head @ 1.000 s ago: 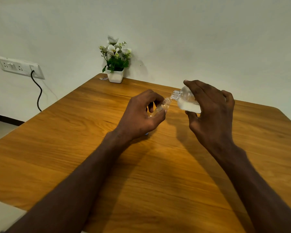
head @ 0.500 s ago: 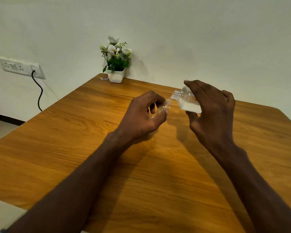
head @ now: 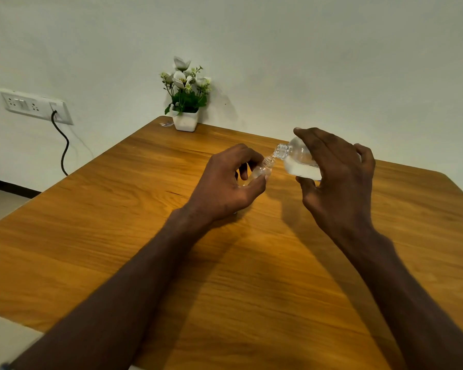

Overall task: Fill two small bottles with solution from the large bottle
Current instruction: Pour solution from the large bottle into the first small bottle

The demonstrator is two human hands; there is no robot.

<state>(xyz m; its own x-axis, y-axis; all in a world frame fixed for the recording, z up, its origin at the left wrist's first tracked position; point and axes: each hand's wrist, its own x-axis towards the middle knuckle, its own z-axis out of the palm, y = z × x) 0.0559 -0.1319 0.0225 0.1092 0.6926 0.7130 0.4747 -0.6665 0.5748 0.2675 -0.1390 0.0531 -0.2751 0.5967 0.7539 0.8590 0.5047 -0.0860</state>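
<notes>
My left hand (head: 225,186) grips a small clear bottle (head: 262,170), tilted with its open neck pointing up and to the right. My right hand (head: 337,180) holds the large clear bottle (head: 298,161) on its side above the table, white liquid pooled in its lower half. The large bottle's open mouth sits just above and against the small bottle's neck. Most of the small bottle is hidden behind my left fingers. No second small bottle shows in this view.
A wooden table (head: 225,276) lies under both hands. A white pot of flowers (head: 185,113) stands at the far corner against the wall. A wall socket panel (head: 35,106) with a black cable hangs at the left.
The two bottle mouths stay together; both hands have barely shifted, with the small bottle's neck a touch closer to the large bottle's mouth.
</notes>
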